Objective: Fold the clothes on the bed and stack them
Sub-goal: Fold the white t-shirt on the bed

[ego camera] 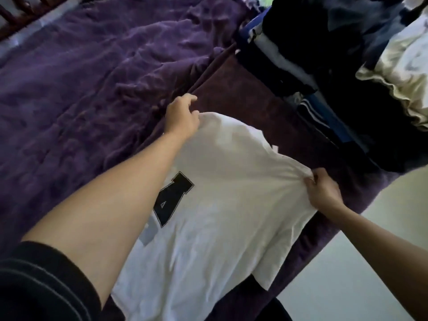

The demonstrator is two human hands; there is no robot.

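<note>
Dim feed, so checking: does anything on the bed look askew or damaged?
Nothing damaged or spilled. The white T-shirt is bunched where the right hand pinches it; the left hand grips its far edge. The purple blanket is rumpled.

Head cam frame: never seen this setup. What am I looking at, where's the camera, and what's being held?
There is no robot here. A person works with two bare hands, and the single picture comes from a wide-angle camera worn on the head, looking forward and down at them.

A white T-shirt with a black letter patch lies spread on a purple blanket. The left hand appears to grip the shirt's far edge. The right hand pinches a bunch of fabric at the shirt's right side.

Further back on the right sits a pile of dark clothes, with a cream cloth beside it. The pale area at lower right is the floor.
</note>
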